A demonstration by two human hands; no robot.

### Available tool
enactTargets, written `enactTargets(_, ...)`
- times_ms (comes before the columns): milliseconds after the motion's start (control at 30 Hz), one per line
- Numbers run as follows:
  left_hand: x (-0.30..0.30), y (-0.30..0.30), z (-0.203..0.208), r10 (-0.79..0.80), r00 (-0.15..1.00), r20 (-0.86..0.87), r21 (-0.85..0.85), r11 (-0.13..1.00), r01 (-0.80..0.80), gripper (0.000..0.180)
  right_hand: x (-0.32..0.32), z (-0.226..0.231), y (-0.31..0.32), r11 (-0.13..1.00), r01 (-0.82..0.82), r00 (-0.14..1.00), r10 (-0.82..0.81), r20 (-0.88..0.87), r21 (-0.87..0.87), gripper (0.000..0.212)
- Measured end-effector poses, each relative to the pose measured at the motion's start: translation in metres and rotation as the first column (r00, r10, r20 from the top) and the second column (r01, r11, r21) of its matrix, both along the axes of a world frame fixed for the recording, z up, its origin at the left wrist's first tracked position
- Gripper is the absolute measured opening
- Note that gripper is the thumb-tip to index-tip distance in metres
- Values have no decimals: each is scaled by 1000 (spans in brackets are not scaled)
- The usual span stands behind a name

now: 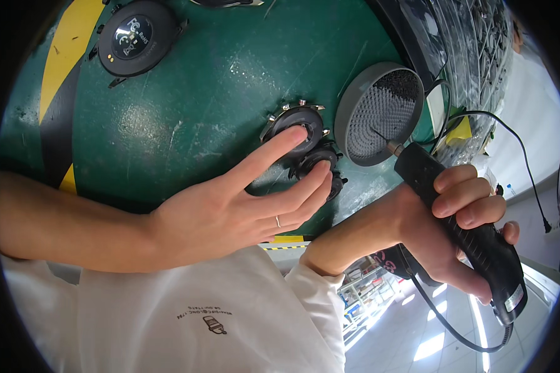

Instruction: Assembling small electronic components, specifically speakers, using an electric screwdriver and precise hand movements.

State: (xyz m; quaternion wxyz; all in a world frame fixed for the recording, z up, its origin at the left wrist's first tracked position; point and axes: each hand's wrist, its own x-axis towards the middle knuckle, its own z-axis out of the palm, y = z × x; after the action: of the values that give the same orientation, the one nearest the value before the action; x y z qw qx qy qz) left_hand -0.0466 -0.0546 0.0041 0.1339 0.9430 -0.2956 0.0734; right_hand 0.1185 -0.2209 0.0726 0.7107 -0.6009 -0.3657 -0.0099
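My right hand (454, 224) is wrapped round a black electric screwdriver (451, 202) with a cord at its back end. The thin bit of the screwdriver reaches into a round grey tray (343, 124) with a dotted grid inside, darker at its upper right part. My left hand (230, 208) lies with fingers stretched and spread over round black watch cases. Its index fingertip rests on the upper watch case (282, 129), which has metal lugs and buttons. The middle fingertip touches a second watch case (309, 160) just below, partly covered. The left thumb is hidden.
Another black watch case (130, 38) lies face down at the far left of the green work mat (193, 105). Yellow and black tape (59, 105) runs along the left. Clear plastic packaging (479, 56) and a black cable (521, 140) are at the right.
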Motion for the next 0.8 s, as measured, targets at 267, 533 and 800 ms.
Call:
enactTargets(267, -1, -3, -2, 27, 1000, 13, 2, 1000, -27, 47, -25, 37, 12, 992, 71, 994, -80, 75, 108, 79)
enactTargets(533, 0, -3, -2, 44, 999, 17, -3, 999, -44, 45, -38, 7, 38, 999, -44, 997, 43, 58, 3, 77)
enactTargets(800, 0, -4, -3, 64, 998, 19, 7, 998, -64, 47, -39, 4, 38, 996, -89, 995, 90, 37, -33, 80)
